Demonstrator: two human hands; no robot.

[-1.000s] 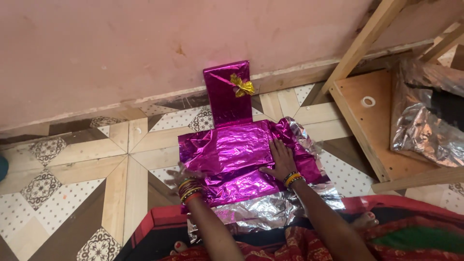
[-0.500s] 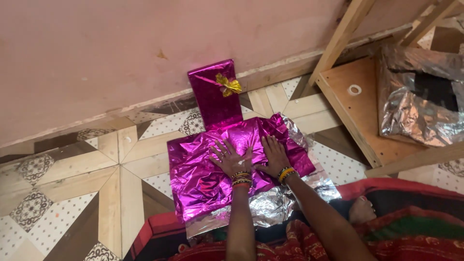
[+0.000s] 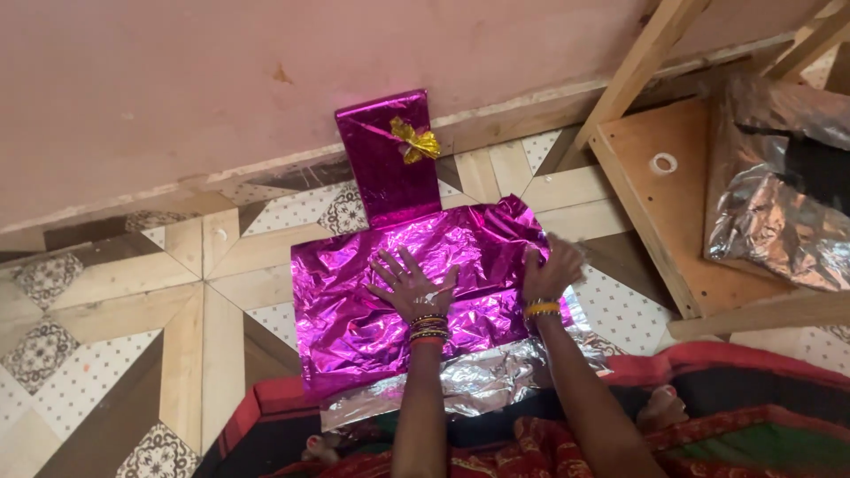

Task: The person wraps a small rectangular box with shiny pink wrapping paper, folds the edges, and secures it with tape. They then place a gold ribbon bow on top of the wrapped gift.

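A crinkled magenta foil sheet [image 3: 354,301] lies over something flat on the tiled floor, its silver underside [image 3: 478,381] showing along the near edge. My left hand [image 3: 409,288] presses flat on the middle of the sheet, fingers spread. My right hand [image 3: 551,270] is at the sheet's right edge, slightly raised and blurred, fingers on the foil fold there. Both wrists carry coloured bangles.
A magenta wrapped gift with a gold bow [image 3: 390,155] leans upright against the pink wall just behind the sheet. A wooden frame with a board [image 3: 655,204] stands at right, holding a tape ring [image 3: 662,163] and crumpled silver foil [image 3: 779,212]. Red patterned cloth [image 3: 753,416] covers my lap.
My left hand moved from the sheet's left edge to its middle and stays pressed there. My right hand left the middle and shifted to the right edge, lifting at the foil fold.
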